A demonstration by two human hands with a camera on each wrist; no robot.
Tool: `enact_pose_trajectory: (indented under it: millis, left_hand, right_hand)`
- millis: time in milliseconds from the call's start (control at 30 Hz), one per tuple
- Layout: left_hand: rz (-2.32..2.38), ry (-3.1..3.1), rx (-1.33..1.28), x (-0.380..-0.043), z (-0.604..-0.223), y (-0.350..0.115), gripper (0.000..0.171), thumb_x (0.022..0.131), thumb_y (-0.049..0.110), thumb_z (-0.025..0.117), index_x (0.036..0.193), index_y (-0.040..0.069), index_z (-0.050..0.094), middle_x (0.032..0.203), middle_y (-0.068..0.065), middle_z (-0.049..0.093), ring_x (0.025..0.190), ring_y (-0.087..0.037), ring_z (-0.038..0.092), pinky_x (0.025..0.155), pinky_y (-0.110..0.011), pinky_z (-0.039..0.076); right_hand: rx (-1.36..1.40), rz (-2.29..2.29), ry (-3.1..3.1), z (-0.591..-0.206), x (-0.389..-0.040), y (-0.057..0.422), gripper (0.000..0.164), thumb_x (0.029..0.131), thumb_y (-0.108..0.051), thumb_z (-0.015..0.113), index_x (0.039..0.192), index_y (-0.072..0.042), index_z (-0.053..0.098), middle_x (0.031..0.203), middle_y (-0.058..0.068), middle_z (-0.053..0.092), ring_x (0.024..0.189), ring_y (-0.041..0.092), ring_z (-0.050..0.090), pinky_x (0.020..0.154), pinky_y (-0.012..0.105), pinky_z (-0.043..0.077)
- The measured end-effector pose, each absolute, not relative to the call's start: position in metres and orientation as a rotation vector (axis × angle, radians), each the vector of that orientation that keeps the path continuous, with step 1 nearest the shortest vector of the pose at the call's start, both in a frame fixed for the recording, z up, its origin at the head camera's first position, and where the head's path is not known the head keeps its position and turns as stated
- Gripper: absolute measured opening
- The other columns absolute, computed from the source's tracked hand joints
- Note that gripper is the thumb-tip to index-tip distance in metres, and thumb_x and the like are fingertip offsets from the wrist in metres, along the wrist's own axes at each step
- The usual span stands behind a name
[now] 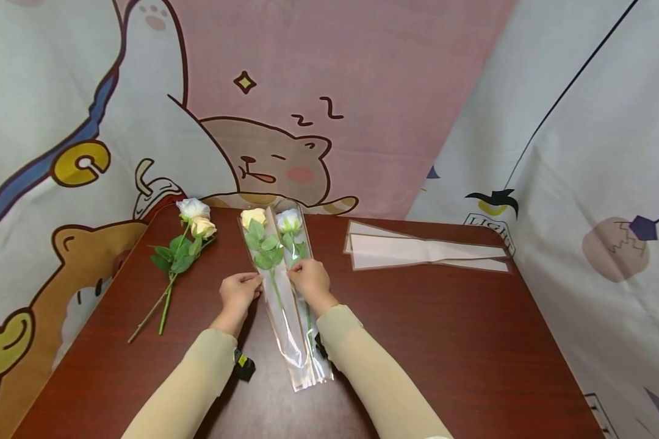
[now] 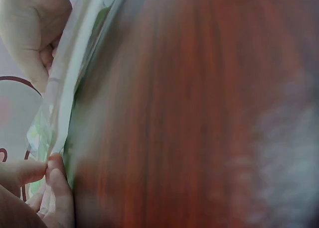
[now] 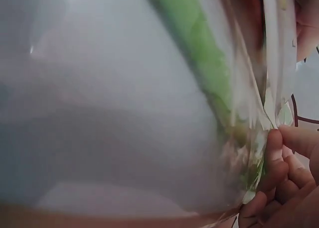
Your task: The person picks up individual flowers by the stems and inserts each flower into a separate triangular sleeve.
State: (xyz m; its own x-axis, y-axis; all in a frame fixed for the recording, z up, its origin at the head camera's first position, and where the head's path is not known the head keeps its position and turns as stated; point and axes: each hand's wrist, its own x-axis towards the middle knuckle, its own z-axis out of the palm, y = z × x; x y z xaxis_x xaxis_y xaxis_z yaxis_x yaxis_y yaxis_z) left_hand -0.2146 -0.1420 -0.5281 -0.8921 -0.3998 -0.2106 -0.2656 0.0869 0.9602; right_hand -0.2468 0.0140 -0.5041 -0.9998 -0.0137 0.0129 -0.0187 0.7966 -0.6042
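Two clear-and-white flower sleeves lie side by side on the table. The left sleeve (image 1: 287, 329) holds a yellow rose (image 1: 254, 216) with green leaves. In the right sleeve (image 1: 320, 363) is a pale blue-white rose (image 1: 288, 220), its stem partly hidden by my hand. My left hand (image 1: 238, 297) pinches the left sleeve's left edge between thumb and fingers, also close up in the left wrist view. With thumb and forefinger, my right hand (image 1: 310, 281) pinches a sleeve edge where the two sleeves meet. Green stem shows through the film (image 3: 199, 54) in the right wrist view.
Loose white (image 1: 192, 208) and yellow (image 1: 202, 227) roses lie crossed on the table's left. Several flat white sleeves (image 1: 390, 251) are stacked at the back right. Patterned cloth (image 1: 373, 91) hangs behind the brown table (image 1: 445, 341). Black straps (image 1: 244, 366) sit at the wrists.
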Motion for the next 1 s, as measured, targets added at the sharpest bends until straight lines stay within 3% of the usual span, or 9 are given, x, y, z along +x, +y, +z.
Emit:
enact_pose_trajectory:
  millis: [633, 1000]
  left_hand:
    - [-1.811, -2.45, 0.642, -0.227, -0.528, -0.15, 0.015, 0.074, 0.008, 0.061, 0.083, -0.003, 0.065, 0.065, -0.011, 0.064, 0.053, -0.014, 0.061, 0.051, -0.025, 0.052]
    - [-1.347, -2.749, 0.481, -0.226, -0.515, -0.149, 0.01, 0.074, 0.014, 0.064, 0.076, 0.005, 0.066, 0.063, -0.008, 0.064, 0.054, -0.016, 0.061, 0.051, -0.025, 0.048]
  right_hand:
    - [-0.051, 0.946, -3.033, -0.51, -0.255, 0.013, 0.014, 0.072, -0.035, 0.067, 0.06, -0.028, 0.064, 0.065, -0.012, 0.06, 0.053, 0.008, 0.05, 0.046, 0.025, 0.04]
    - [-0.054, 0.966, -3.038, -0.51, -0.254, 0.013, 0.013, 0.073, -0.035, 0.067, 0.062, -0.028, 0.064, 0.067, -0.012, 0.06, 0.054, 0.008, 0.051, 0.046, 0.026, 0.04]
